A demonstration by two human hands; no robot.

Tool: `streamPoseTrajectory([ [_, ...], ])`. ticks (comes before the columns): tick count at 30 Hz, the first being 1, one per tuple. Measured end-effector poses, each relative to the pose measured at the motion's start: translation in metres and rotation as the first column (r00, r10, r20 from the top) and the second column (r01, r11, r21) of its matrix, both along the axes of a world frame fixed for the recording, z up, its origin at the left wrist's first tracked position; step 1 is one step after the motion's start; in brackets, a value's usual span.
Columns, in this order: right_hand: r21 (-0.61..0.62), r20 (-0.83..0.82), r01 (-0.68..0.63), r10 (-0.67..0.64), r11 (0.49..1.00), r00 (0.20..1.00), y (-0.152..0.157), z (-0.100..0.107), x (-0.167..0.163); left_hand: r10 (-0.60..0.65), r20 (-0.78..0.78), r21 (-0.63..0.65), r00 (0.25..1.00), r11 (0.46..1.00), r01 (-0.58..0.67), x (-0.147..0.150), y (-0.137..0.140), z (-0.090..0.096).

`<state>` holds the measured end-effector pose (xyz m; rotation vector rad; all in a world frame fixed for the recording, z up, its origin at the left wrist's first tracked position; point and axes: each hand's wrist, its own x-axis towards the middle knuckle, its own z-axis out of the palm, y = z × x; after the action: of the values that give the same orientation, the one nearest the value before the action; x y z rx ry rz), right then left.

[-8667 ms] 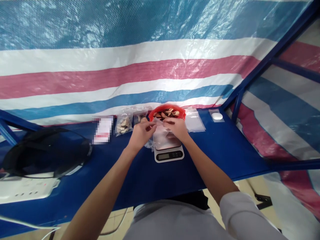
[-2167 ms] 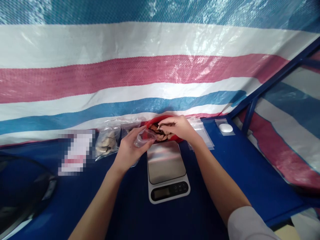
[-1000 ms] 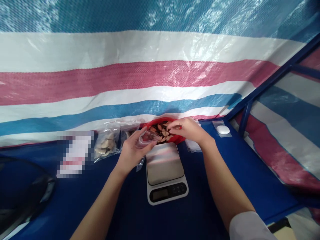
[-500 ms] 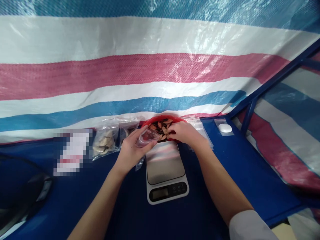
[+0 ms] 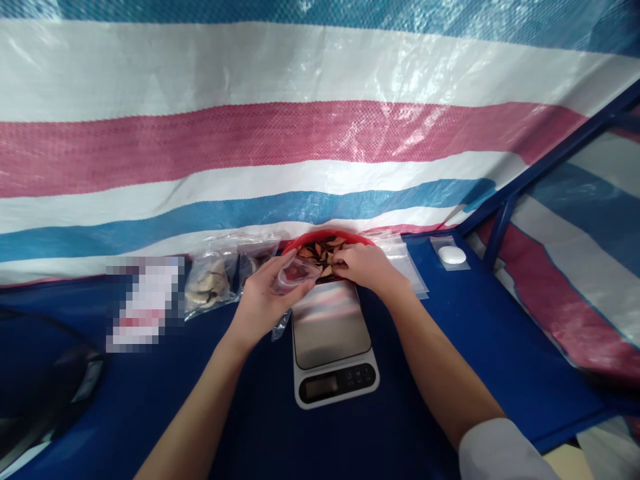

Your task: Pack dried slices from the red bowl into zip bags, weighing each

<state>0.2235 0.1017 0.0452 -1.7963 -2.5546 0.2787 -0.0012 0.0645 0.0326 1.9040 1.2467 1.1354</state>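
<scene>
My left hand (image 5: 270, 291) is wrapped round a clear plastic bag (image 5: 295, 272), its mouth spread wide and facing the red basin (image 5: 313, 235). Brown dried slices (image 5: 320, 252) with dark edges fill that basin. On its right side my right hand (image 5: 361, 265) reaches in, fingers pinched together among the slices; whatever lies between the fingertips is hidden. Just below both hands sits a kitchen scale (image 5: 333, 333) with a bare steel plate, a dark display and a row of buttons.
Left of the basin lie clear bags of pale dried pieces (image 5: 210, 283) and a blurred-out packet (image 5: 147, 303). Flat zip bags (image 5: 407, 267) and a white oval object (image 5: 452, 255) on a small bag are to the right. Striped sheeting (image 5: 300, 133) hangs behind the blue table (image 5: 500, 353).
My right hand has shifted slightly left and lower within the basin, its fingers drawn closer together. The left hand and the bag stay almost in place.
</scene>
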Motion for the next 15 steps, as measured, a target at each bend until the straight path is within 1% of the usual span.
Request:
streamPoseTrajectory([
  [6, 0.028, -0.009, -0.063, 0.063, 0.998, 0.998, -0.0029, -0.0011, -0.0025, 0.0, 0.002, -0.011, 1.0, 1.0, 0.0, -0.0003, -0.0001, 0.0],
  [12, -0.016, -0.023, -0.056, 0.055, 0.998, 0.998, -0.0017, -0.0023, -0.0003, 0.003, 0.013, -0.017, 1.0, 1.0, -0.003, 0.0001, -0.0007, -0.0013],
  [15, 0.002, -0.018, -0.063, 0.063, 0.998, 0.998, -0.0004, -0.0058, 0.001, 0.003, 0.015, -0.02, 1.0, 1.0, -0.003, 0.0004, -0.0011, -0.0012],
])
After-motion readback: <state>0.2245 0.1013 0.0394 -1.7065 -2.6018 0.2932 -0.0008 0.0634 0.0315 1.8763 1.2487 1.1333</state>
